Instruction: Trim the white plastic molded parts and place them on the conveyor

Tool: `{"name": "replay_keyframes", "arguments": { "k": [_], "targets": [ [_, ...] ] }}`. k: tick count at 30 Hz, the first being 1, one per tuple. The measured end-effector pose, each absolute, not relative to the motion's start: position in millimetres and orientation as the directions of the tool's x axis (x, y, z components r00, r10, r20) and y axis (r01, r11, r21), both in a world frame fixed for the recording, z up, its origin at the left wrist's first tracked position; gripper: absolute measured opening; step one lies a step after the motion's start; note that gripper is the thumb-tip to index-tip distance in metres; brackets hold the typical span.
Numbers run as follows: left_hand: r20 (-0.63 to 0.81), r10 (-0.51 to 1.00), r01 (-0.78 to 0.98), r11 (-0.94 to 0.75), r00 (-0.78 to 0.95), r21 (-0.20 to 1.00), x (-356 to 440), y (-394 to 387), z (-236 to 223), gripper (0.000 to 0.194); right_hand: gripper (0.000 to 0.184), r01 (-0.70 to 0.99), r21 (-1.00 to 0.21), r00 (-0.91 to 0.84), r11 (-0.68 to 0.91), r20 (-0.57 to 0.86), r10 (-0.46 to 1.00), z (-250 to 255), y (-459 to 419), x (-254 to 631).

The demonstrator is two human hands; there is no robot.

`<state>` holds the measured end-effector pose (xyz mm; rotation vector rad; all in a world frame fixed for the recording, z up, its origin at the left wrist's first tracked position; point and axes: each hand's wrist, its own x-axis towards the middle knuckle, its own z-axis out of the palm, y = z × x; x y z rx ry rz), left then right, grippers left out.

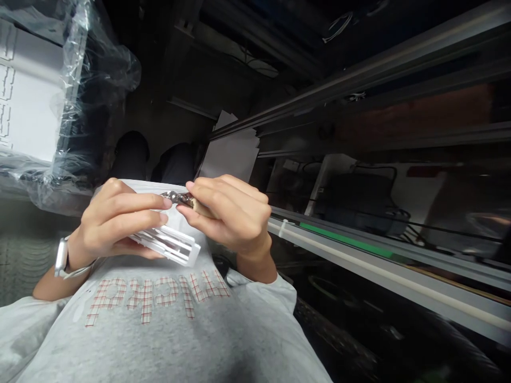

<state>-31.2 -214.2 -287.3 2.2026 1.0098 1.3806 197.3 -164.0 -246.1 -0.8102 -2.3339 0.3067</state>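
Note:
My left hand [120,215] is closed around a flat white plastic part [170,244] with raised ribs, held close in front of my grey shirt. My right hand [231,213] is closed on a small tool with a tan handle [202,208]. The tool's shiny metal tip [178,198] lies just above the white part, between the fingertips of both hands. A watch with a white strap [62,258] is on my left wrist.
A clear plastic bag [75,106] holding white moulded parts hangs at the left. A long metal rail with a green strip [347,242] runs along the right, with dark machinery and cables behind it. Sheets of paper [231,149] stand beyond my hands.

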Motion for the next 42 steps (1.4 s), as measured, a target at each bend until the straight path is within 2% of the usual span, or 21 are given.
{"name": "replay_keyframes", "arguments": {
  "k": [3,7,10,17,25,31,42],
  "targets": [
    [0.636,0.720,0.459,-0.681,0.278,0.571,-37.0,-215.4,-289.0,0.045,0.016,0.489,-0.395,-0.623,0.777,0.465,0.629,-246.3,-164.3,198.6],
    [0.575,0.815,0.606,-0.493,0.071,0.624,-46.2,-220.5,-291.9,0.060,0.019,0.507,-0.398,-0.611,0.765,0.460,0.644,-247.6,-163.5,201.8],
    [0.560,0.828,0.648,-0.422,-0.008,0.634,-45.2,-221.6,-293.4,0.065,0.015,0.521,-0.417,-0.579,0.745,0.468,0.667,-246.5,-163.6,202.1],
    [0.509,0.860,0.698,-0.342,-0.038,0.629,-34.3,-218.6,-293.8,0.060,0.013,0.614,-0.505,-0.443,0.607,0.416,0.794,-231.4,-178.1,191.4],
    [0.554,0.827,0.702,-0.337,-0.099,0.628,-29.6,-219.6,-292.4,0.065,0.009,0.712,-0.485,-0.368,0.508,0.359,0.858,-233.2,-193.2,176.7],
    [0.506,0.851,0.719,-0.264,-0.140,0.642,-24.6,-221.6,-291.9,0.077,0.011,0.739,-0.471,-0.329,0.482,0.372,0.868,-236.7,-196.1,164.2],
    [0.591,0.784,0.742,-0.279,-0.191,0.610,-22.3,-221.3,-299.5,0.071,0.012,0.784,-0.418,-0.312,0.459,0.373,0.874,-234.9,-196.2,155.9]
  ]
}}
